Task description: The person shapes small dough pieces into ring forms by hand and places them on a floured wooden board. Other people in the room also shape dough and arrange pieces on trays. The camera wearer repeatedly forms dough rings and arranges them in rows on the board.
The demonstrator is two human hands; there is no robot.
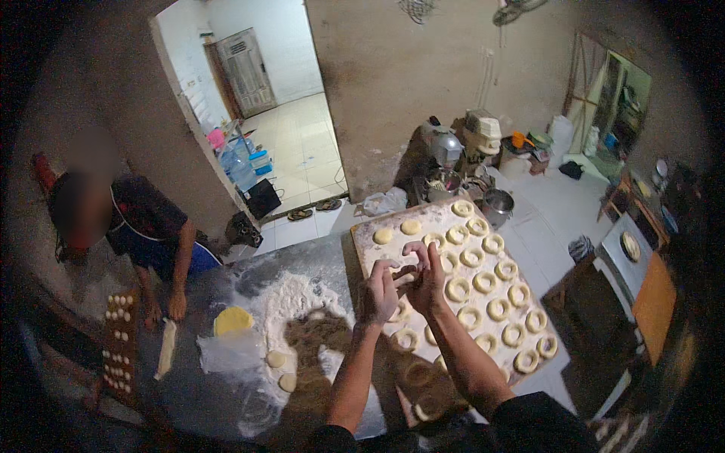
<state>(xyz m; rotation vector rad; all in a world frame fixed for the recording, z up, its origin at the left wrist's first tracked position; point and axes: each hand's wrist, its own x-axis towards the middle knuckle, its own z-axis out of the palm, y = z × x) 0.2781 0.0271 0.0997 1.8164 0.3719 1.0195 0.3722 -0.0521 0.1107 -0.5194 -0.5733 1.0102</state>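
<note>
My left hand (381, 294) and my right hand (424, 279), both dusted with flour, are raised close together with curled fingers over a wooden board (366, 232) of pale dough rings (458, 289). Whatever is between my fingers is too small and hidden to make out. Flat dough discs (411, 226) lie at the board's far left. Left of my hands, a heap of flour (291, 294) on the dark worktop (249, 272) has more discs (276, 359) on it, beside a yellow dough mass (232, 320) and a clear plastic sheet (230, 353).
At left, a co-worker (151, 219) handles a long dough strip (168, 347) near a narrow tray (121, 340) of small dough pieces. Mixers (482, 132) and steel bowls (498, 202) stand behind the board. A metal appliance (615, 241) is at right. A doorway opens at the back.
</note>
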